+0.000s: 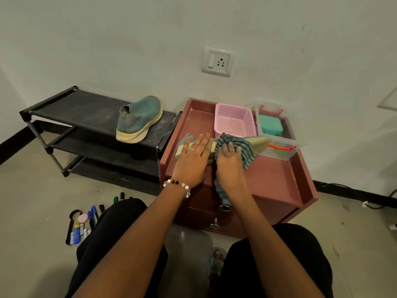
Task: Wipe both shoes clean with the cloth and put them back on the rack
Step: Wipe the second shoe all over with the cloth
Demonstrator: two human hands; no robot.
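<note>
One teal shoe with a cream sole [139,119] stands on the top shelf of the black shoe rack [71,108]. The second teal shoe [261,141] lies on its side on the pink-brown drawer cabinet [277,177], sole toward me. My left hand [193,160] rests flat on the shoe's heel end with fingers straight, holding it down. My right hand [229,162] grips a striped teal-and-grey cloth [238,145] bunched against the middle of the shoe. A tail of the cloth hangs down over the cabinet front.
On the cabinet behind the shoe are a pink mesh basket [234,121] and a clear plastic box [279,136] with a teal case inside. Markers and small tubes [86,220] lie on the floor at left. A wall socket [218,61] is above.
</note>
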